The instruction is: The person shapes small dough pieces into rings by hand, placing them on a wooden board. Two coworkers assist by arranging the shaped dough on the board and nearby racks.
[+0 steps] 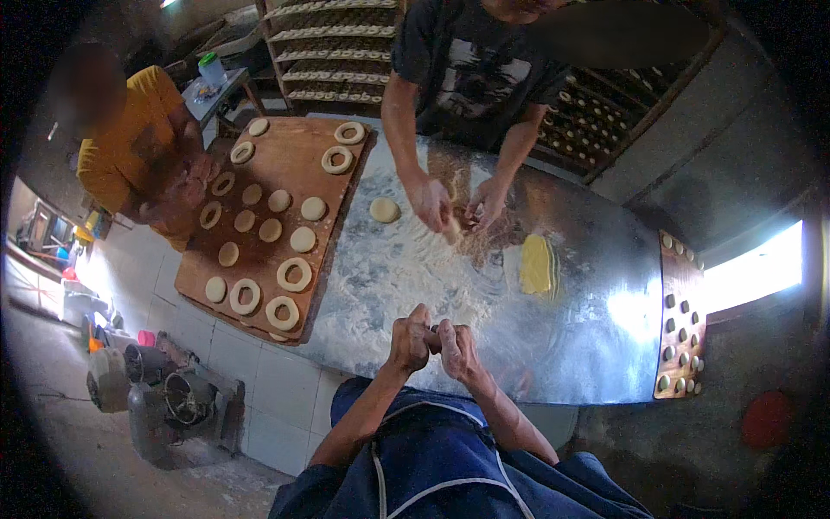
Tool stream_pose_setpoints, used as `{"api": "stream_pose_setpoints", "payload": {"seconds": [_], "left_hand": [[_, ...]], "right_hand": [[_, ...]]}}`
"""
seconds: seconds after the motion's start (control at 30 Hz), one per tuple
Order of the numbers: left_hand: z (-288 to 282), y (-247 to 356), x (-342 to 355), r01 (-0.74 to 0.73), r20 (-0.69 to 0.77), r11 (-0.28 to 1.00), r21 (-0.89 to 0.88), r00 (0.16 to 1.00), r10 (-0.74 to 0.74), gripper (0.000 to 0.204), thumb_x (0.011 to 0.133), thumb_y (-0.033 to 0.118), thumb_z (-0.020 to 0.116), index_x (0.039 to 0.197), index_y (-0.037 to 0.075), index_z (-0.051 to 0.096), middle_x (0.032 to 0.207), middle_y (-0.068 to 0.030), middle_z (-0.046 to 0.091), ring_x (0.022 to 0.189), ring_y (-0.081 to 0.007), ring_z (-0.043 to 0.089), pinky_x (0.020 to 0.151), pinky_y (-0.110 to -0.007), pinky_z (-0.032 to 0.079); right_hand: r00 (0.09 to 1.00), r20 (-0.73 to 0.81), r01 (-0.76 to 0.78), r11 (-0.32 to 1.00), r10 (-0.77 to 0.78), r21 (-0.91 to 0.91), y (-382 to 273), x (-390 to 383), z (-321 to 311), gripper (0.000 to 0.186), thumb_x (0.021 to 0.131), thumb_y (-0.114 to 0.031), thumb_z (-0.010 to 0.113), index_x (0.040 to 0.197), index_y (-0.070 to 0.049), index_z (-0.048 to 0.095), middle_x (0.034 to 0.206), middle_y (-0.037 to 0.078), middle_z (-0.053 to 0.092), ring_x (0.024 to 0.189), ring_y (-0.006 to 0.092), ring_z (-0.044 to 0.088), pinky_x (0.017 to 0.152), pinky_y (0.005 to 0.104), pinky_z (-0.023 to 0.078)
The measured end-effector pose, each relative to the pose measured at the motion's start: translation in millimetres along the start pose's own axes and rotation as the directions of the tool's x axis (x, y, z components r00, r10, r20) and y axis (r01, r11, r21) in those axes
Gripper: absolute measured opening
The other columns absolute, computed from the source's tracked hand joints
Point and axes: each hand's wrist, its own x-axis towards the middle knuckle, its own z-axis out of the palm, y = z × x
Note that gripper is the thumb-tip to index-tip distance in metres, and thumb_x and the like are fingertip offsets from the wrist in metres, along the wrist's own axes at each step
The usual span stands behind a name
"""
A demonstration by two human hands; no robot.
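Note:
My left hand (pixel 410 341) is closed in a fist above the near edge of the floured metal table (pixel 596 329). Beside it my right hand (pixel 459 353) is closed too, thumb up. A short brown piece (pixel 433 340) shows between the two hands, gripped from both sides; most of it is hidden by my fingers, and its kind cannot be made out. White flour (pixel 415 268) lies spread ahead of my hands. Farther off rests a round, flat piece of dough (pixel 385 209). To the right lies a pale yellow slab (pixel 538 265).
A wooden board (pixel 285 143) with dough rings and discs lies on the left. Across the table, a co-worker's hands (pixel 458 208) work in the flour. Another person (pixel 143 147) stands at far left. A second board (pixel 677 303) sits at the right edge. Racks (pixel 328 54) stand behind.

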Motion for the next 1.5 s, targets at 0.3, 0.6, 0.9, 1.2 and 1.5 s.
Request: {"api": "stream_pose_setpoints", "payload": {"seconds": [0.3,0.6,0.9,1.2,1.5], "left_hand": [[-41,-19,-5,-0.021,-0.034,0.981,0.195,0.999,0.029,0.043,0.097,0.047,0.039,0.07,0.014,0.039,0.061,0.0003,0.038,0.06,-0.0151,0.047,0.05,-0.032,0.037],[-96,-43,-8,0.026,-0.208,1.0,-0.011,0.978,-0.028,0.034,0.097,0.039,0.042,0.078,0.011,0.046,0.067,-0.0026,0.046,0.062,-0.02,0.048,0.057,-0.035,0.04],[-179,-44,-7,-0.134,-0.508,0.908,-0.398,0.856,-0.096,0.037,0.1,0.037,0.036,0.075,0.009,0.04,0.064,0.0011,0.034,0.055,-0.0158,0.04,0.054,-0.032,0.038],[-253,-90,-3,0.062,-0.6,0.943,-0.326,0.758,-0.257,0.032,0.101,0.03,0.039,0.09,0.003,0.053,0.08,-0.0056,0.057,0.07,-0.0162,0.056,0.061,-0.035,0.046],[-361,-102,59,0.345,-0.456,0.33,0.879,0.809,0.37,0.022,0.088,0.011,0.051,0.106,0.0,0.057,0.107,-0.0181,0.056,0.096,-0.0341,0.054,0.083,-0.044,0.045]], "right_hand": [[0.997,0.066,0.029,0.999,-0.027,-0.034,-8,14,37,0.062,0.099,-0.045,0.037,0.087,0.009,0.064,0.068,0.021,0.059,0.061,0.0268,0.058,0.062,0.04,0.045],[0.971,0.23,0.121,0.966,-0.068,-0.229,-7,40,89,0.049,0.098,-0.036,0.044,0.077,0.005,0.061,0.055,0.015,0.053,0.047,0.0266,0.047,0.049,0.0398,0.038],[0.794,0.323,0.578,0.804,-0.515,-0.138,-5,76,175,0.026,0.092,-0.023,0.051,0.091,0.001,0.062,0.06,0.012,0.052,0.051,0.0271,0.05,0.05,0.037,0.041],[0.854,0.459,0.273,0.962,-0.247,0.009,-65,115,239,0.056,0.1,-0.043,0.035,0.078,0.002,0.061,0.063,0.014,0.057,0.058,0.0263,0.056,0.055,0.0395,0.042],[0.828,0.319,0.551,0.771,-0.461,-0.318,-5,225,272,0.063,0.082,-0.033,0.067,0.13,0.001,0.045,0.122,0.023,0.053,0.114,0.0356,0.05,0.093,0.043,0.045]]}}
